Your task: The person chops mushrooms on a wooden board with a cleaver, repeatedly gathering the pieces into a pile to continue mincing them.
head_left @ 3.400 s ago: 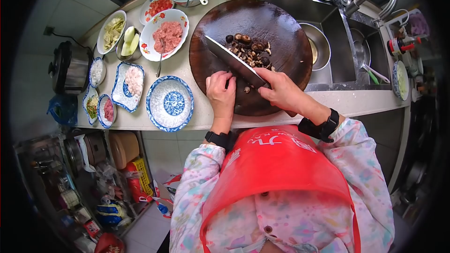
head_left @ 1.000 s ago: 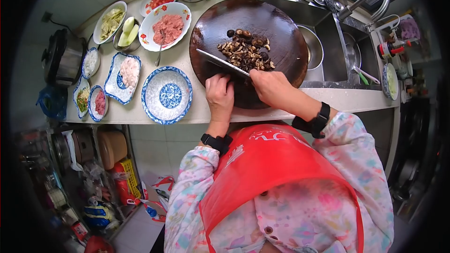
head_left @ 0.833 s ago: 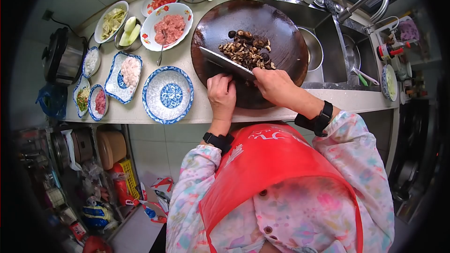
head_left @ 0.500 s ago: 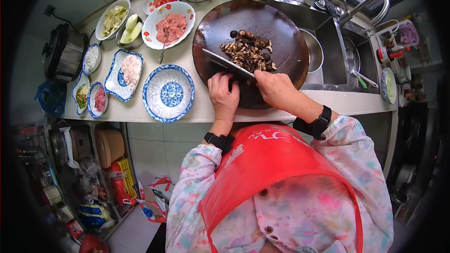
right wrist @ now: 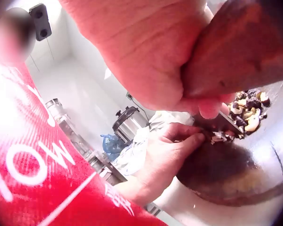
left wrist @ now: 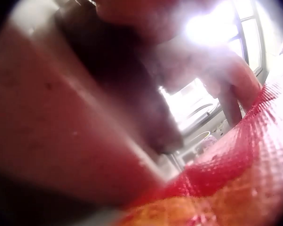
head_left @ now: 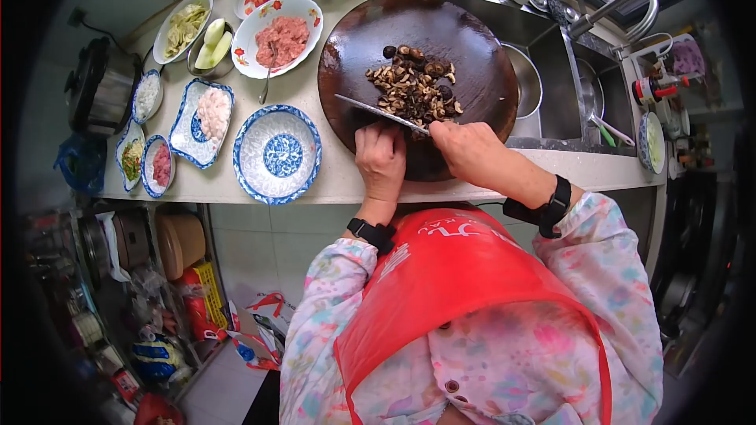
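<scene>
Even daylight from the far side lit the counter (head_left: 339, 182) with soft shadows, the head view bowed and blackened at its fisheye edges, while the left wrist view showed the left hand (left wrist: 61, 141) blurred under white glare.

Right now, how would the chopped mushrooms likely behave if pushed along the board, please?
The mushrooms are loose small pieces, so they would probably scatter rather than slide together. They look light. The board shines, perhaps wet, so some may stick.

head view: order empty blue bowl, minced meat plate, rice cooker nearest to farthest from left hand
1. empty blue bowl, just left of the left hand
2. minced meat plate, farther back left
3. rice cooker, far left end
</scene>
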A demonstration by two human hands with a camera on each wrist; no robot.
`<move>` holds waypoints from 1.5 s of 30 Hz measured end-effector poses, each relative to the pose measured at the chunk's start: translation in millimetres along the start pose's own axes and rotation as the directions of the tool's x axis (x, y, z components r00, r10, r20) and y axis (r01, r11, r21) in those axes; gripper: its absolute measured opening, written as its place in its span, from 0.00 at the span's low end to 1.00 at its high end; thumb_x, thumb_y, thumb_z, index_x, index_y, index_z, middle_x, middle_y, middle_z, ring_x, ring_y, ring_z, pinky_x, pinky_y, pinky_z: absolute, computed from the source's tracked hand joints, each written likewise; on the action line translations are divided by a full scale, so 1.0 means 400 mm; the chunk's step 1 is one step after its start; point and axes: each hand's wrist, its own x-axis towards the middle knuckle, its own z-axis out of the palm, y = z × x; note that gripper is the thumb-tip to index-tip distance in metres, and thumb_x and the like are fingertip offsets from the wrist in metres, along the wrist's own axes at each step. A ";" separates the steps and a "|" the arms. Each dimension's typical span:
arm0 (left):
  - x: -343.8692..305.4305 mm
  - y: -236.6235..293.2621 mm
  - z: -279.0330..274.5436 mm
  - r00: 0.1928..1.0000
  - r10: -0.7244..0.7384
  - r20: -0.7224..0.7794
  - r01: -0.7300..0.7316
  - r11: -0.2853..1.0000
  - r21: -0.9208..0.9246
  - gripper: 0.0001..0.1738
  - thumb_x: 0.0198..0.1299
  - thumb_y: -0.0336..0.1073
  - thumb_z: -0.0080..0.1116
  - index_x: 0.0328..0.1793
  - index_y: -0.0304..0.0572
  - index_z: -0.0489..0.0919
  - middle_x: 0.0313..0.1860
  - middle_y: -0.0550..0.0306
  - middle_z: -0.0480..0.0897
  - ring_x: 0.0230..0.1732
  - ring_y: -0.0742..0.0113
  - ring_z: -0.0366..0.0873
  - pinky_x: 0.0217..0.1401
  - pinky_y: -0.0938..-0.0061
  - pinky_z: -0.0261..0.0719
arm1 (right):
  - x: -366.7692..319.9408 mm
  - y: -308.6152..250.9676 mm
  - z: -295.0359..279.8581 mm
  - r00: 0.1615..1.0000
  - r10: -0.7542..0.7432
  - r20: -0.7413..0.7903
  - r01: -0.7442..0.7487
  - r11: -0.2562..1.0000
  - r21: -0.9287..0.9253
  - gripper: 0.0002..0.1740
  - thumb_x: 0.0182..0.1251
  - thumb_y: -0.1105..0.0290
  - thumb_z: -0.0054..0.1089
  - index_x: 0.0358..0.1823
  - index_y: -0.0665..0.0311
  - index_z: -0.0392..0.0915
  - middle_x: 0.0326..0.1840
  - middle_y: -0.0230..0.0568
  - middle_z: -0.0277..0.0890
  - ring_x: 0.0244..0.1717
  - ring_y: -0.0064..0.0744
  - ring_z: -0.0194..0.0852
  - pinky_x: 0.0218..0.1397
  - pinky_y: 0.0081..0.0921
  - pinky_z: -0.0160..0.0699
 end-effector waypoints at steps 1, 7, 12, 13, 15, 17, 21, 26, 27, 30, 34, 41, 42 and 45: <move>-0.004 -0.002 0.000 1.000 -0.007 0.000 0.007 1.000 0.000 0.08 0.45 0.24 0.62 0.33 0.41 0.79 0.36 0.53 0.78 0.40 0.51 0.74 0.43 0.62 0.75 | 0.005 0.002 -0.004 0.999 -0.013 0.049 0.015 1.000 -0.025 0.09 0.54 0.76 0.54 0.37 0.67 0.68 0.31 0.52 0.77 0.35 0.52 0.80 0.35 0.45 0.78; -0.010 -0.005 0.007 0.999 0.040 -0.028 -0.039 0.999 0.020 0.08 0.44 0.24 0.62 0.32 0.42 0.80 0.35 0.54 0.78 0.39 0.52 0.74 0.42 0.63 0.76 | 0.014 0.016 0.071 0.994 0.018 -0.108 -0.013 0.999 0.045 0.09 0.56 0.75 0.53 0.39 0.66 0.68 0.32 0.51 0.77 0.36 0.54 0.79 0.34 0.46 0.77; -0.004 -0.003 0.009 0.997 0.034 -0.063 -0.035 0.999 -0.017 0.08 0.44 0.23 0.62 0.32 0.42 0.80 0.37 0.53 0.78 0.40 0.52 0.75 0.43 0.63 0.76 | -0.021 0.018 0.020 0.994 0.041 -0.101 -0.034 0.997 0.064 0.10 0.56 0.75 0.54 0.40 0.66 0.67 0.33 0.50 0.77 0.35 0.55 0.79 0.33 0.46 0.76; -0.005 -0.004 0.008 0.998 0.033 -0.063 -0.034 0.999 -0.019 0.08 0.44 0.23 0.62 0.32 0.42 0.80 0.37 0.53 0.78 0.40 0.52 0.75 0.43 0.63 0.76 | -0.026 0.013 0.009 0.998 0.020 -0.059 -0.018 0.999 0.033 0.12 0.55 0.76 0.55 0.40 0.66 0.67 0.33 0.51 0.77 0.34 0.55 0.79 0.33 0.46 0.76; -0.008 -0.006 0.009 0.998 0.032 -0.047 -0.032 0.999 0.004 0.07 0.44 0.23 0.62 0.31 0.42 0.80 0.37 0.54 0.78 0.39 0.52 0.75 0.43 0.63 0.77 | -0.026 0.010 -0.002 1.000 0.002 -0.012 -0.002 1.000 0.000 0.13 0.54 0.76 0.56 0.41 0.66 0.66 0.32 0.51 0.77 0.34 0.54 0.79 0.33 0.45 0.77; -0.012 -0.010 0.011 0.999 0.032 -0.042 -0.032 0.999 0.001 0.07 0.44 0.23 0.62 0.32 0.41 0.80 0.37 0.54 0.78 0.39 0.52 0.75 0.43 0.63 0.77 | -0.015 0.004 -0.003 0.997 -0.031 0.074 0.035 0.998 -0.055 0.15 0.52 0.77 0.57 0.41 0.66 0.65 0.32 0.51 0.77 0.33 0.54 0.80 0.33 0.45 0.77; -0.010 -0.009 0.008 0.999 0.036 -0.015 -0.035 0.999 0.027 0.08 0.44 0.23 0.62 0.32 0.41 0.80 0.37 0.54 0.78 0.39 0.52 0.75 0.42 0.63 0.77 | 0.041 0.005 0.046 0.999 -0.039 0.011 0.039 0.999 -0.016 0.15 0.52 0.77 0.57 0.41 0.66 0.65 0.31 0.52 0.77 0.34 0.54 0.79 0.34 0.45 0.77; -0.014 -0.010 0.007 0.997 0.059 -0.059 -0.060 0.998 -0.018 0.07 0.45 0.23 0.62 0.32 0.41 0.80 0.38 0.53 0.79 0.39 0.52 0.75 0.42 0.62 0.76 | 0.001 0.026 0.058 0.994 0.012 -0.108 -0.007 0.999 0.048 0.16 0.51 0.78 0.57 0.41 0.67 0.64 0.31 0.52 0.77 0.35 0.54 0.79 0.34 0.46 0.76; -0.013 -0.011 0.007 0.997 0.057 -0.059 -0.059 0.998 -0.027 0.07 0.45 0.24 0.63 0.32 0.41 0.80 0.38 0.53 0.79 0.39 0.51 0.75 0.42 0.62 0.76 | -0.010 0.019 0.039 0.996 0.009 -0.093 -0.006 0.999 0.035 0.15 0.51 0.78 0.56 0.41 0.67 0.64 0.31 0.53 0.77 0.34 0.54 0.79 0.32 0.46 0.75; -0.017 -0.009 0.006 0.998 0.047 -0.046 -0.048 0.999 -0.007 0.06 0.46 0.24 0.63 0.31 0.41 0.80 0.38 0.53 0.79 0.39 0.52 0.75 0.42 0.62 0.76 | -0.025 0.013 0.010 0.999 -0.045 0.012 0.045 0.998 -0.042 0.14 0.52 0.79 0.55 0.41 0.68 0.64 0.29 0.53 0.77 0.33 0.54 0.79 0.31 0.46 0.75; -0.021 -0.018 0.007 0.997 0.067 -0.030 -0.067 0.998 -0.001 0.06 0.45 0.24 0.63 0.31 0.42 0.79 0.37 0.53 0.79 0.38 0.52 0.75 0.41 0.62 0.75 | 0.015 0.009 0.000 0.993 -0.012 0.121 0.012 1.000 0.002 0.14 0.52 0.79 0.55 0.40 0.68 0.64 0.27 0.54 0.77 0.32 0.55 0.79 0.30 0.46 0.75; -0.018 -0.001 -0.033 1.000 0.010 0.028 -0.008 0.997 -0.077 0.11 0.46 0.25 0.64 0.38 0.39 0.80 0.41 0.51 0.81 0.43 0.51 0.77 0.47 0.63 0.76 | 0.012 0.022 0.048 0.997 0.059 -0.057 -0.052 0.993 0.105 0.13 0.62 0.72 0.56 0.44 0.64 0.63 0.30 0.54 0.78 0.33 0.58 0.77 0.33 0.50 0.72; -0.020 -0.007 -0.037 0.999 -0.016 0.038 0.020 0.995 -0.095 0.12 0.47 0.26 0.64 0.40 0.38 0.80 0.42 0.50 0.81 0.44 0.50 0.77 0.48 0.63 0.76 | 0.007 0.021 0.050 0.989 0.077 -0.124 -0.060 0.989 0.137 0.13 0.62 0.72 0.56 0.44 0.64 0.63 0.30 0.54 0.78 0.33 0.58 0.77 0.33 0.50 0.72; -0.023 -0.021 -0.033 1.000 0.013 0.024 -0.011 0.994 -0.105 0.11 0.48 0.25 0.63 0.39 0.38 0.80 0.41 0.49 0.81 0.43 0.50 0.77 0.47 0.62 0.76 | -0.008 -0.002 0.034 0.989 0.030 -0.146 -0.017 0.996 0.089 0.14 0.54 0.75 0.57 0.41 0.66 0.64 0.28 0.51 0.78 0.32 0.53 0.79 0.32 0.45 0.75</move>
